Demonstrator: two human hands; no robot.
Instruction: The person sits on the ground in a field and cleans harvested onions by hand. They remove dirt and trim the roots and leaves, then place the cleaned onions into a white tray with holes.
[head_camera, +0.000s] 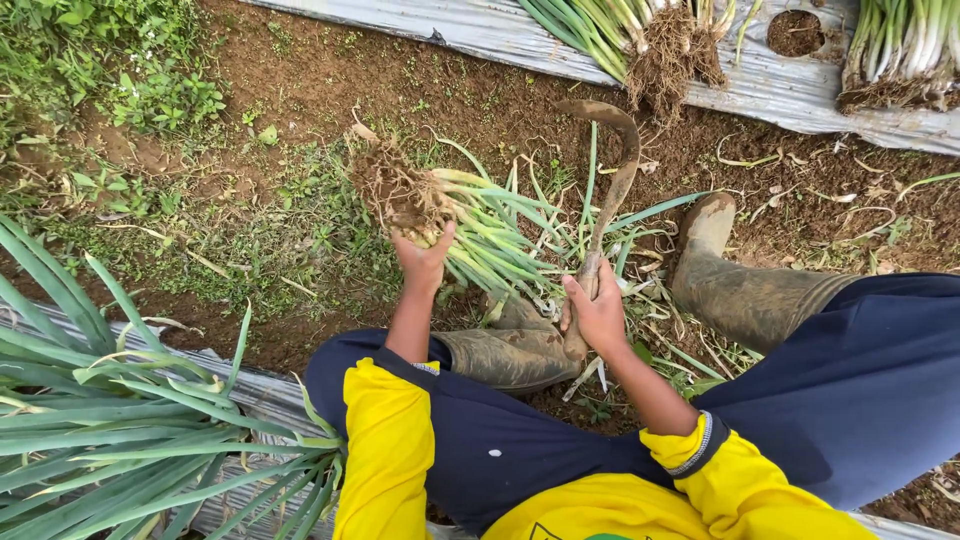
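Two hands at work over bare brown soil: left hand (424, 262) clutches a muddy-rooted green onion bunch (455, 215), right hand (596, 315) grips a curved sickle (612, 175); silver mulch sheeting (780, 85) edges the furrow.

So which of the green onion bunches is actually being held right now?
The soil-clotted bunch gripped in the left hand. The other two bunches lie untouched on the silver plastic sheet at the top.

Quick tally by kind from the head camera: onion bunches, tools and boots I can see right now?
Pulled green onion bunches: 3, one in the left hand at, two on the plastic sheet at and
Sickle: 1, in the right hand
Muddy boots: 2
Total: 6
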